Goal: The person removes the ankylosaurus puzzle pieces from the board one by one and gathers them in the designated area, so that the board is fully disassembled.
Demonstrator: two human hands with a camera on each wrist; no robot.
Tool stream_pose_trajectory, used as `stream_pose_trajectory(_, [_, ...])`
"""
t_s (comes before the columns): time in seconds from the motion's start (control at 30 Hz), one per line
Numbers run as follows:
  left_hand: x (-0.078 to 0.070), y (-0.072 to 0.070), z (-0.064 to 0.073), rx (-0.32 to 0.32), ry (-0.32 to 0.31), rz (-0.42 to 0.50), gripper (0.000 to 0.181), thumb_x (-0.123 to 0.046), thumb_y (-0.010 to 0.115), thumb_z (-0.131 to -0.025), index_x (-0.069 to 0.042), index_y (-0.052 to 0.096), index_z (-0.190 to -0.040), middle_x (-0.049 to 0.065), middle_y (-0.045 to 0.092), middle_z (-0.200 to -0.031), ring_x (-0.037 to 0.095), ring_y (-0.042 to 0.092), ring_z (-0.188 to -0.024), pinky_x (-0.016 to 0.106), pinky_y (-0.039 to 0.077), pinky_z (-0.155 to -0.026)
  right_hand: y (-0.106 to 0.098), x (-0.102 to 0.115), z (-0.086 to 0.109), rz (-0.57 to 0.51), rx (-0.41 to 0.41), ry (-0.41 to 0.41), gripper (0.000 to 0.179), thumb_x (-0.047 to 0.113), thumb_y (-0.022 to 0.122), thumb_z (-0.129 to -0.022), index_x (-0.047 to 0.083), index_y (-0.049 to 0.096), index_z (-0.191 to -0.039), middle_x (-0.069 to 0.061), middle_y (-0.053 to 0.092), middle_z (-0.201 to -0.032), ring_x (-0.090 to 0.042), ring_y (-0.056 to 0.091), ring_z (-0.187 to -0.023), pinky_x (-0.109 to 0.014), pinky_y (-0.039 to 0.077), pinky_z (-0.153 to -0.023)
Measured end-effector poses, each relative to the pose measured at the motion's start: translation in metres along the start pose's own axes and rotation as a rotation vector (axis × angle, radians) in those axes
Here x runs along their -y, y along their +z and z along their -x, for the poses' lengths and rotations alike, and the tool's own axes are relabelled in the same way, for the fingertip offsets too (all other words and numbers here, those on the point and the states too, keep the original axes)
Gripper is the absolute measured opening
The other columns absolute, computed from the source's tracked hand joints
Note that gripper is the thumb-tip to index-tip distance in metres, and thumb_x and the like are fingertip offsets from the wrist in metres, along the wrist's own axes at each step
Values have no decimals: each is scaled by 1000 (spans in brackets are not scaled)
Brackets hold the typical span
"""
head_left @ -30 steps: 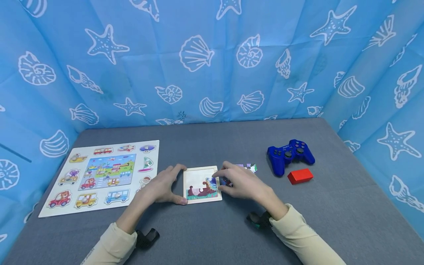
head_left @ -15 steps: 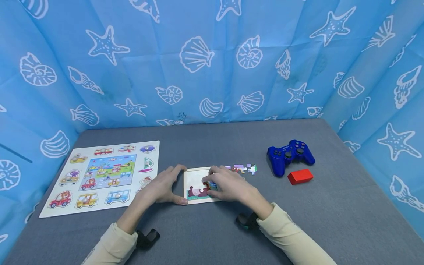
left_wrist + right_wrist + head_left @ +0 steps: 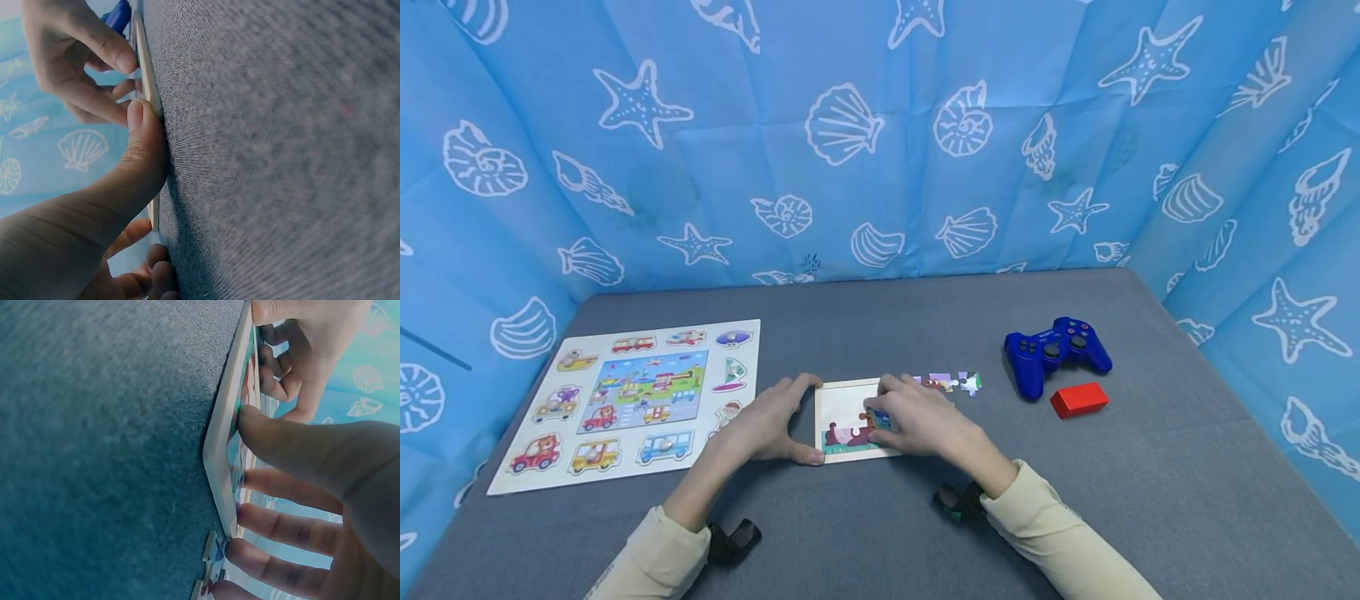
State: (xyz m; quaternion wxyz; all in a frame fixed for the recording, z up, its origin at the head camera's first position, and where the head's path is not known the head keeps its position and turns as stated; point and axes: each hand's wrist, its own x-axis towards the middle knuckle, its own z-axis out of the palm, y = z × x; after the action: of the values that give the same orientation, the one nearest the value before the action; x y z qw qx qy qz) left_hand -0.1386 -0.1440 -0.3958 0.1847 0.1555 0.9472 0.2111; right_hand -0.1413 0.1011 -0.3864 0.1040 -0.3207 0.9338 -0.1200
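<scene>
A small jigsaw puzzle tray point(image 3: 850, 459) with a pale wooden rim lies mid-table. Brown, pink and green puzzle pieces point(image 3: 842, 437) fill its lower part, while its upper left shows bare base. My left hand point(image 3: 766, 422) holds the tray's left side, thumb at the near corner and index finger at the far one. Over the tray's right part is my right hand point(image 3: 927, 419), its thumb and fingertips touching the pieces around a blue puzzle piece point(image 3: 882, 419). In the right wrist view the fingers are spread and fairly straight along the tray. My palm hides the tray's right rim in the head view.
Loose puzzle pieces point(image 3: 945, 382) lie just beyond my right hand. Farther right are a blue game controller point(image 3: 1054, 350) and a red block point(image 3: 1079, 400). A large peg puzzle board point(image 3: 625, 458) with vehicles lies at the left. A blue shell-patterned curtain point(image 3: 880, 192) hangs behind the table.
My right hand has moved left from the tray's right edge onto the pieces inside, uncovering more loose pieces behind it. Over the last half second it has barely shifted. The left hand stays put.
</scene>
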Motion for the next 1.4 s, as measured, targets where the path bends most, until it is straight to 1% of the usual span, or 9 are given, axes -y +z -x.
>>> stream_pose_trajectory(0.13, [0, 0, 0, 0, -4, 3, 102, -47, 94, -68, -17, 41, -150, 17, 59, -125, 34, 62, -114, 55, 51, -97, 1, 0, 0, -12, -12, -2, 36, 33, 77, -92, 15, 73, -123, -6, 65, -114, -16, 52, -86, -27, 42, -64])
stream_pose_trajectory(0.27, [0, 0, 0, -3, -3, 5, 102, -47, 94, -68, -17, 41, -150, 17, 59, -125, 34, 62, -115, 55, 50, -97, 2, 1, -1, -20, -18, 10, 32, 31, 78, -91, 16, 73, -119, -5, 65, -111, -16, 51, -86, -28, 43, -66])
stream_pose_trajectory(0.37, [-1, 0, 1, -3, -2, 8, 102, -47, 94, -68, -17, 41, -150, 17, 59, -125, 34, 62, -115, 55, 50, -97, 2, 3, -1, -26, -22, 19, 33, 30, 79, -91, 15, 71, -119, -5, 64, -109, -16, 52, -86, -30, 45, -68])
stream_pose_trajectory(0.57, [-1, 0, 1, 1, -6, 12, 102, -46, 94, -68, -18, 41, -150, 17, 59, -125, 34, 62, -115, 55, 50, -97, 2, 4, 0, -71, -37, 31, 34, 27, 79, -91, 14, 69, -121, -5, 64, -110, -17, 54, -89, -33, 47, -72])
stream_pose_trajectory(0.8, [-1, 0, 1, 1, -7, 12, 102, -46, 94, -68, -18, 41, -150, 17, 59, -126, 34, 62, -116, 55, 50, -98, 4, 3, 0, -66, -52, 20, 33, 24, 80, -90, 15, 72, -120, -4, 63, -108, -15, 52, -86, -30, 44, -70])
stream_pose_trajectory(1.07, [-1, 1, 1, -3, 0, 3, 102, -46, 94, -68, -17, 41, -150, 17, 59, -125, 35, 62, -115, 56, 50, -98, 5, 3, 2, -46, -83, 6, 29, 16, 78, -90, 14, 74, -119, -4, 63, -105, -15, 51, -84, -27, 43, -66])
stream_pose_trajectory(1.4, [-1, 0, 0, -3, 2, 3, 102, -48, 94, -69, -17, 40, -151, 17, 59, -126, 35, 62, -116, 57, 50, -99, 4, 3, 4, -38, -101, -3, 29, 16, 78, -91, 14, 74, -120, -4, 63, -103, -15, 51, -82, -25, 41, -62])
